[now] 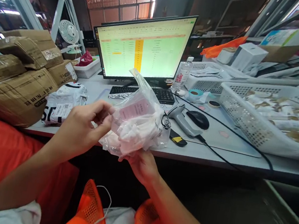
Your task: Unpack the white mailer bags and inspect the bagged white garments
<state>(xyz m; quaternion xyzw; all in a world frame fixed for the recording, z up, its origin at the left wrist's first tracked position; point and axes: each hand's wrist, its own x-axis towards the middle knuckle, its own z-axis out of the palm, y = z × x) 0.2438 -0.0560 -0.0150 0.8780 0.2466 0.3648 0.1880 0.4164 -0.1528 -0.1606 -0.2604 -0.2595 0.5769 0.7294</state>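
In front of me, over the desk's near edge, is a clear plastic bag (142, 129) with soft whitish-pink contents that I cannot make out. A pink tag (135, 109) shows through its upper part, and the bag's loose top sticks up toward the keyboard. My right hand (144, 166) holds the bag from below, its fingers partly hidden under the plastic. At the bag's left side, my left hand (89, 123) has its fingers curled, thumb and forefinger pinching at the plastic. Just right of the bag lie a grey barcode scanner (183, 120) and a black-and-yellow cutter (178, 138).
A monitor (143, 49) stands behind a black keyboard (163, 96). Cardboard boxes (16, 88) and a white parcel (65, 101) crowd the left. Rightward are a mouse (197, 119), cables, a bottle (182, 74) and a white basket (243, 120) of packed items.
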